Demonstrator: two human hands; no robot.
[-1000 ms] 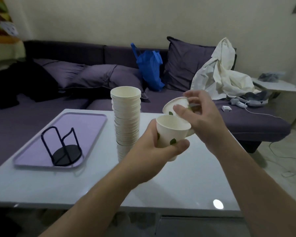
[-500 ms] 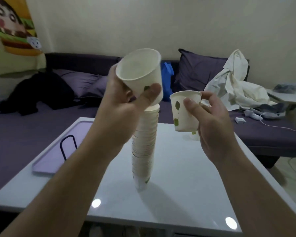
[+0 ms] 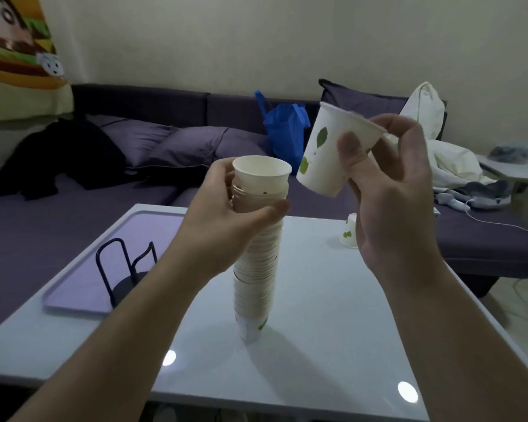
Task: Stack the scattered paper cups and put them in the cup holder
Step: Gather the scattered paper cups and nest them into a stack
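A tall stack of white paper cups (image 3: 256,278) stands on the white table (image 3: 317,345), leaning slightly. My left hand (image 3: 226,220) grips the stack near its top, just under the topmost cup (image 3: 261,175). My right hand (image 3: 390,190) holds a single leaf-printed paper cup (image 3: 326,150) tilted in the air, up and to the right of the stack's top. Another loose cup (image 3: 349,231) sits on the table's far side, partly hidden by my right hand. The black wire cup holder (image 3: 125,269) stands empty on a lilac tray (image 3: 83,287) at the left.
Behind the table runs a purple sofa (image 3: 134,141) with cushions, a blue bag (image 3: 284,132), white clothing (image 3: 439,153) and dark clothing. A small side table (image 3: 515,169) stands at the far right. A cable trails over the floor on the right.
My left hand brought its cup down onto the stack and now grips the stack's top. My right hand raised and tilted its cup.
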